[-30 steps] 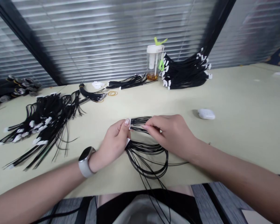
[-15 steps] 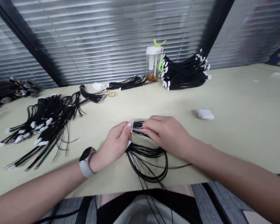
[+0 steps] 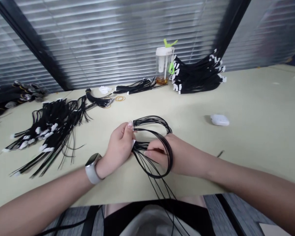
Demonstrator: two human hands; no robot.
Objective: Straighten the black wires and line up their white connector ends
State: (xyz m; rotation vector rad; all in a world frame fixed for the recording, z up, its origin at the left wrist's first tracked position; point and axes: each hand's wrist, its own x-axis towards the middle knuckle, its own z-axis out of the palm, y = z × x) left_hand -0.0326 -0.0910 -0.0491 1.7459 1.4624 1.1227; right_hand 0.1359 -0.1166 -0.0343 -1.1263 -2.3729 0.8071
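Your right hand [image 3: 178, 154] has dropped to the lower black wires [image 3: 140, 146], fingers curled, can't tell the grip; left hand [image 3: 119, 141] pinches white connectors [image 3: 133, 143].

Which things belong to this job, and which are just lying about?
Likely in the job:
looped thin black wires, gripped by left hand, right hand touching
tangled black wires, left
black white-ended wire bundle, rear right

Likely just lying about:
transparent white-lidded cup
small rounded white case
crumpled white scrap
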